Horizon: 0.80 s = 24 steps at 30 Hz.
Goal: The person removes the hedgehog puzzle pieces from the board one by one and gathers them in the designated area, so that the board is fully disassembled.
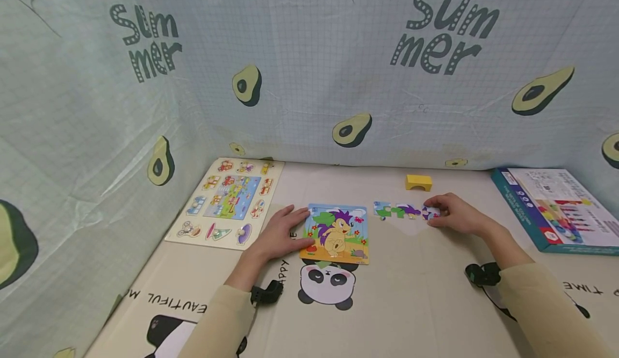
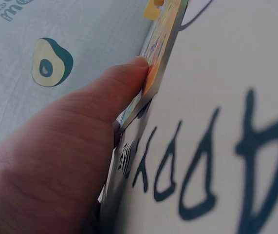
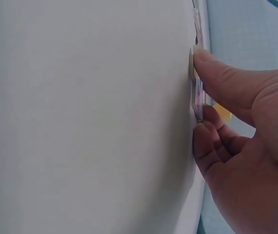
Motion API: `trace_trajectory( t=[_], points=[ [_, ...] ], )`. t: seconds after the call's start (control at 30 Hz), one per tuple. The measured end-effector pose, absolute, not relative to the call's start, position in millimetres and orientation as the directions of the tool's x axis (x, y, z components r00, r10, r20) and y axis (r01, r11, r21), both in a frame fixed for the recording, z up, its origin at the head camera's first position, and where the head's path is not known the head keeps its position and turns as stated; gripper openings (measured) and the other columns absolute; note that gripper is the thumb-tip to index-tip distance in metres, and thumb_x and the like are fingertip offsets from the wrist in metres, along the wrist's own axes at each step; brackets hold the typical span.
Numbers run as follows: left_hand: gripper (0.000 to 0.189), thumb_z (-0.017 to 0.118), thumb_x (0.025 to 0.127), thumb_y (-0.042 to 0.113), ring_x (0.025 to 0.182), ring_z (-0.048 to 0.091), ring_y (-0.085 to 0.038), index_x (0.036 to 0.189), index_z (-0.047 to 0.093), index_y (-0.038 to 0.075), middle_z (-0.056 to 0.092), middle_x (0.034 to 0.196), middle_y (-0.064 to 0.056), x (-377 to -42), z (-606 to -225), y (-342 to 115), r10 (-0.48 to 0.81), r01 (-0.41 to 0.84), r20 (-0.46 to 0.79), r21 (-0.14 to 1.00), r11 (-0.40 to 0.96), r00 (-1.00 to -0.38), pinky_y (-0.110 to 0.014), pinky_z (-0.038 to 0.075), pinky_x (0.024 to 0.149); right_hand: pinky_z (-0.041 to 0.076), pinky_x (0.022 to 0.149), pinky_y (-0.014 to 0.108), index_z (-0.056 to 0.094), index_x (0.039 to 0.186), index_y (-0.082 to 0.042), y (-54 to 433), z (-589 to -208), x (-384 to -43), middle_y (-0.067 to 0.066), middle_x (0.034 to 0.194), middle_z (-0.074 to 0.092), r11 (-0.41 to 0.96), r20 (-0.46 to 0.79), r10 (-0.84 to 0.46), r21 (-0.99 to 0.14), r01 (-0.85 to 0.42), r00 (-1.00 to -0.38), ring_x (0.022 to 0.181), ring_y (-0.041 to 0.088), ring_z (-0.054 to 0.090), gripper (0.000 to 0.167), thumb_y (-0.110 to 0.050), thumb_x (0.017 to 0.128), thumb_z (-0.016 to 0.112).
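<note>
A square hedgehog jigsaw puzzle (image 1: 338, 234) lies on the cloth in the middle. My left hand (image 1: 282, 233) rests at its left edge, fingers extended and thumb on the lower left corner; the left wrist view shows the thumb (image 2: 121, 80) against the board's edge. To the right, two loose jigsaw pieces, a blue-green one (image 1: 382, 209) and a green-purple one (image 1: 406, 210), lie in a row. At the end of that row my right hand (image 1: 454, 214) pinches a purple jigsaw piece (image 1: 428, 212) between thumb and fingers, seen nearly edge-on in the right wrist view.
A wooden peg puzzle board (image 1: 193, 223) with vehicles and toys lies at the back left. Behind the loose pieces stands a yellow arch block (image 1: 418, 182). At the right is a teal-edged box (image 1: 556, 207). An avocado-print curtain (image 1: 300, 78) closes off the back and left side.
</note>
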<state>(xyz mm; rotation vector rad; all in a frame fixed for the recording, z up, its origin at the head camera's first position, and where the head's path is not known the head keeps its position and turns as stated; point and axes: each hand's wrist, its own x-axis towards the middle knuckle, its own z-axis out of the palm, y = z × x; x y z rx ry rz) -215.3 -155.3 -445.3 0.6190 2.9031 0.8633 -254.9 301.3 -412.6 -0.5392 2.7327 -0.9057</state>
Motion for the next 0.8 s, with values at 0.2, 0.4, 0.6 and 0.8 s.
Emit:
trace_trajectory(
  t=[0.2, 0.4, 0.6, 0.8],
  points=[
    [0.077, 0.076, 0.086, 0.048, 0.150, 0.022, -0.029, 0.151, 0.050, 0.015, 0.044, 0.156, 0.000, -215.7, -444.9, -155.0, 0.391, 0.362, 0.064, 0.536, 0.762, -0.918, -0.052, 0.024, 0.118, 0.044, 0.098, 0.062, 0.055, 0.134, 0.007, 301.3, -408.6, -252.1, 0.027, 0.128, 0.053, 0.741, -0.081, -0.390, -0.619, -0.261, -0.917, 0.112, 0.041, 0.050, 0.050, -0.017, 0.094, 0.072],
    [0.078, 0.076, 0.086, 0.048, 0.150, 0.022, -0.029, 0.151, 0.050, 0.015, 0.044, 0.156, -0.001, -215.8, -443.9, -155.1, 0.392, 0.363, 0.062, 0.530, 0.766, -0.918, -0.052, 0.024, 0.118, 0.048, 0.094, 0.056, 0.053, 0.136, 0.005, 288.4, -398.3, -250.9, 0.026, 0.130, 0.052, 0.699, -0.018, -0.396, -0.654, -0.289, -0.918, 0.115, 0.042, 0.050, 0.050, -0.020, 0.096, 0.071],
    [0.078, 0.076, 0.086, 0.049, 0.150, 0.021, -0.029, 0.151, 0.050, 0.016, 0.044, 0.156, -0.001, -215.2, -443.8, -154.5, 0.388, 0.357, 0.059, 0.534, 0.766, -0.920, -0.052, 0.024, 0.118, 0.049, 0.091, 0.041, 0.053, 0.138, 0.006, 260.3, -390.1, -249.6, 0.025, 0.132, 0.054, 0.623, 0.067, -0.434, -0.699, -0.352, -0.899, 0.114, 0.039, 0.051, 0.050, -0.015, 0.096, 0.071],
    [0.078, 0.076, 0.086, 0.049, 0.150, 0.022, -0.029, 0.151, 0.050, 0.016, 0.044, 0.156, 0.000, -214.8, -443.7, -154.1, 0.385, 0.356, 0.061, 0.536, 0.765, -0.921, -0.052, 0.024, 0.118, 0.048, 0.090, 0.038, 0.056, 0.136, 0.004, 224.3, -393.8, -249.7, 0.023, 0.127, 0.057, 0.565, 0.121, -0.452, -0.728, -0.388, -0.884, 0.111, 0.038, 0.052, 0.046, -0.010, 0.094, 0.072]
  ],
)
